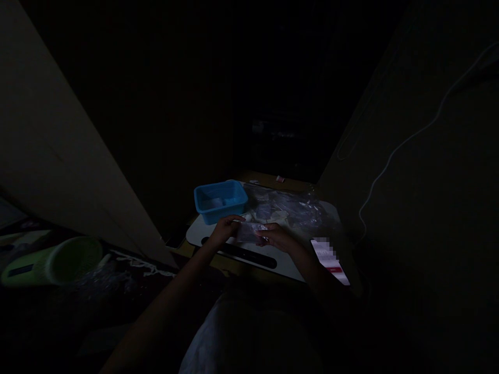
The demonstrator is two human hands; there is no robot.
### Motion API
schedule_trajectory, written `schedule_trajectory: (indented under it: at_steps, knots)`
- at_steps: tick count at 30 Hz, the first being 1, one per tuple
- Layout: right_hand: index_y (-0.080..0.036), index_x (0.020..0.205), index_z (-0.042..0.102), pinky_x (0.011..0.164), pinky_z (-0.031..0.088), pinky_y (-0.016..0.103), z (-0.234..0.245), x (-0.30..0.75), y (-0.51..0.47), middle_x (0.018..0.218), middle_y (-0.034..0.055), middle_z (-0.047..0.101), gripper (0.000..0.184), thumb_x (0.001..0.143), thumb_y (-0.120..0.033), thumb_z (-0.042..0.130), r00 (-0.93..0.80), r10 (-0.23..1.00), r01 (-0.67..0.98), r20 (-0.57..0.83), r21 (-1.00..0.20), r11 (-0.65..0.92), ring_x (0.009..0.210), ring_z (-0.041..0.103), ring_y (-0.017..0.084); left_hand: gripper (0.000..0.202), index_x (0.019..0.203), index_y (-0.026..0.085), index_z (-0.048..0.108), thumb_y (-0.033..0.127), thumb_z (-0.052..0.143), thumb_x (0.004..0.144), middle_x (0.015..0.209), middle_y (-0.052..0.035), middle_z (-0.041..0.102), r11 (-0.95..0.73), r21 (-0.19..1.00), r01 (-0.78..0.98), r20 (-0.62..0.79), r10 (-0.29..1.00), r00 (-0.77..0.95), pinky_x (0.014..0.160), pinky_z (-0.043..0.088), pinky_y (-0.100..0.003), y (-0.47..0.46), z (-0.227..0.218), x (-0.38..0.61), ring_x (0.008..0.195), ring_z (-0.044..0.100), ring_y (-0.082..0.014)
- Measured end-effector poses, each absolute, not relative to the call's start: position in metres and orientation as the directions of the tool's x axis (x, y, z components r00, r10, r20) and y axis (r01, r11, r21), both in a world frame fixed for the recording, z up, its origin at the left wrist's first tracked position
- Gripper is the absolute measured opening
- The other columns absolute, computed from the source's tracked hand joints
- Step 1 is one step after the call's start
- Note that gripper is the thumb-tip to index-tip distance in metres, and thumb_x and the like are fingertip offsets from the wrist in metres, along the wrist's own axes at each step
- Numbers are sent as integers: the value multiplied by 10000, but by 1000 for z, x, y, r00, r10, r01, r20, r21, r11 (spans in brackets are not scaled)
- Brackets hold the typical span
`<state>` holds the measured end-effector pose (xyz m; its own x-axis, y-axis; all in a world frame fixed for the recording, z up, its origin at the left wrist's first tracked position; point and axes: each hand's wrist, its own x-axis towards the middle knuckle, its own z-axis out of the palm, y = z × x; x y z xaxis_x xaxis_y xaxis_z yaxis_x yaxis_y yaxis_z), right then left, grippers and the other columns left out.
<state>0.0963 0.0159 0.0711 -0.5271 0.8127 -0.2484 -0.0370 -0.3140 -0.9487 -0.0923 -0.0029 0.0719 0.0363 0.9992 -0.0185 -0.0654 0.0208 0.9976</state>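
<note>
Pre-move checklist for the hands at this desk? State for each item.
1. Left hand and right hand both on the clear plastic bag: ok.
2. Bag contents identifiable: cannot tell, too dark and small.
3. Blue plastic basket upright on the white board, beside the left hand: ok.
4. Loose clear plastic kept apart from the hands: cannot tell, its near edge is hard to make out.
5. Lighting adequate: not ok, the room is very dim.
6. Phone screen readable: not ok, it is blurred out.

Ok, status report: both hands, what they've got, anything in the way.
Left hand and right hand both holding small clear plastic bag. Blue plastic basket just beyond left hand. Phone off to the right, clear of the hands.
</note>
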Motion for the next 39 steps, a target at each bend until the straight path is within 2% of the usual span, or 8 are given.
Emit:
schedule_trajectory:
  at_steps: [8,14,18,22,28,33,39]
  knots:
    - [-176,704,603,598,452,250,72,96,13,680,-6,609,299,489,-338,733,-536,809,-34,-243,-951,-308,616,556,114,210,619,127,617,305,568,520,560,-1,591,-9,995,-103,13,999,41,518,418,-217,-6,79,-91,508,523,-105]
    - [-158,735,595,597,467,270,68,93,14,706,12,619,364,467,-351,747,-506,826,-53,-249,-947,-317,626,571,129,265,601,121,621,378,563,574,552,-20,602,-50,998,46,53,997,-60,541,422,-228,-7,84,-90,530,527,-118]
    - [-143,732,595,612,467,291,65,94,17,644,1,605,364,483,-366,739,-486,846,-67,-218,-956,-285,574,564,118,230,642,121,623,327,594,542,575,-14,607,-67,994,90,74,995,-68,543,421,-227,-6,83,-93,537,524,-115]
    - [-136,633,583,587,438,260,67,91,25,558,-26,567,317,474,-369,730,-430,885,-34,-177,-977,-212,522,530,90,215,707,123,612,289,594,572,589,-10,597,-112,986,121,120,991,-65,526,416,-223,-4,90,-98,528,523,-108]
    - [-137,598,571,511,394,212,101,61,52,532,-35,552,225,501,-295,699,-387,911,3,-141,-988,-151,489,494,72,198,779,126,585,183,589,589,615,7,574,-168,963,212,186,980,-70,553,433,-228,17,131,-123,540,541,-102]
    - [-141,566,549,492,399,192,131,21,81,497,-41,533,74,591,-185,603,-385,922,14,-40,-999,-37,465,487,66,211,732,129,569,100,600,526,650,16,575,-202,929,309,253,958,-135,564,433,-213,47,164,-163,567,536,-95]
    - [-151,501,513,454,403,178,132,-24,118,437,-51,501,114,586,-99,566,-445,889,171,-110,-985,-36,428,470,60,140,598,135,569,75,612,479,560,24,556,-149,876,458,229,966,-123,538,408,-203,80,161,-208,526,505,-95]
